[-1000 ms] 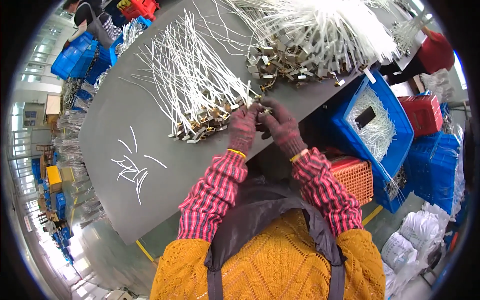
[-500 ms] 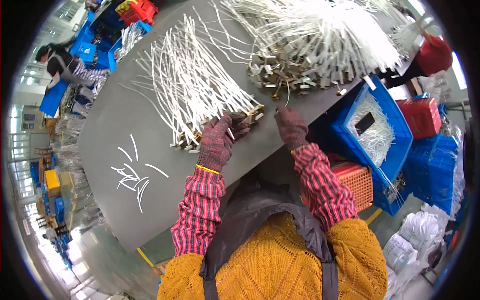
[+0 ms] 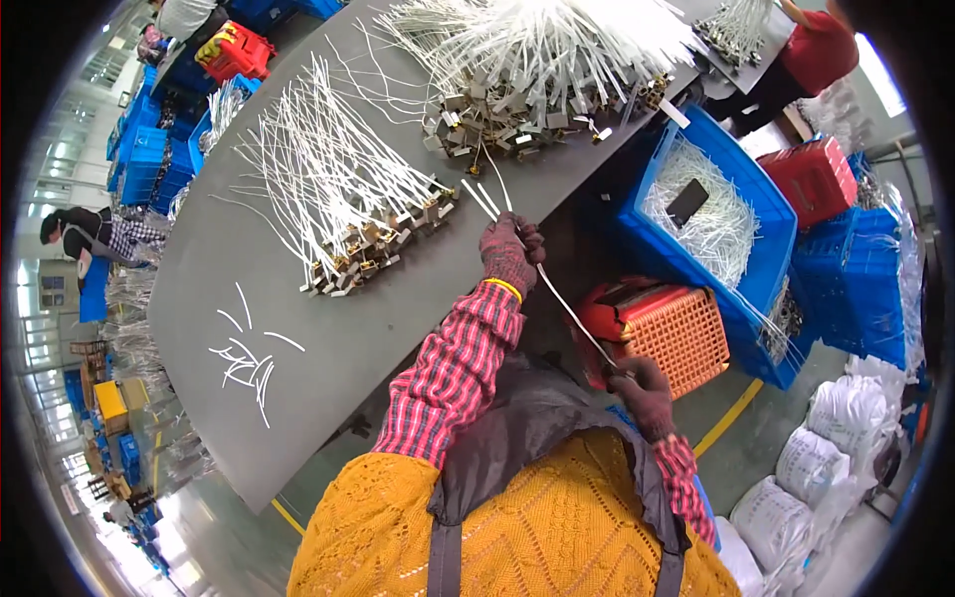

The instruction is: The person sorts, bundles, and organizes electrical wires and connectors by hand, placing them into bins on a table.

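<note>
My left hand (image 3: 510, 251), in a dark red knit glove, is closed over the table's near edge. It pinches a long white wire (image 3: 577, 319) along with short white tube pieces (image 3: 479, 202) that stick out past the fingers. Lower and to the right, my right hand (image 3: 644, 396), gloved the same way, grips the other end of that wire, which runs taut between the hands. What sits at that end is hidden in the fist. Left of my left hand lies a spread of white wires (image 3: 318, 164) with small metal parts (image 3: 383, 244) on their near ends.
A larger heap of white wires (image 3: 557, 50) covers the far table. Loose short tubes (image 3: 261, 373) lie at the left on the grey table (image 3: 328, 388). Right stand a blue bin (image 3: 781, 269) of white strands with a dark phone-like slab (image 3: 688, 202), and an orange crate (image 3: 686, 338). Co-workers stand beyond.
My right hand has moved from near the heap down toward my body, drawing the wire. My left hand has left the wire spread, shifted right and taken hold of the wire. The view has turned slightly.
</note>
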Motion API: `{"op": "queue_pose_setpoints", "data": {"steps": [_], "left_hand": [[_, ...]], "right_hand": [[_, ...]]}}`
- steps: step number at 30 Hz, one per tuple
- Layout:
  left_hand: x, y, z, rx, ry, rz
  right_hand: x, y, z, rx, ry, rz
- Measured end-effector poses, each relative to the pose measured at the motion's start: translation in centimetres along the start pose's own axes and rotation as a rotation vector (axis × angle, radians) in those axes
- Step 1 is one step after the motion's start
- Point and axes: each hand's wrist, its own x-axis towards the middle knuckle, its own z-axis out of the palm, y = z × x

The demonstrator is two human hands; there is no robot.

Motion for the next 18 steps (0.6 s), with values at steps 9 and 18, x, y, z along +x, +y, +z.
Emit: {"op": "queue_pose_setpoints", "data": {"steps": [9,18], "left_hand": [[0.0,2.4,1.0,0.043,-0.197,0.203],[-0.1,6.4,1.4,0.1,-0.177,0.294]], "right_hand": [[-17.3,16.3,-18.7,-0.343,0.433,0.612],[-17.6,17.8,-20.3,-0.249,0.567,0.48]]}}
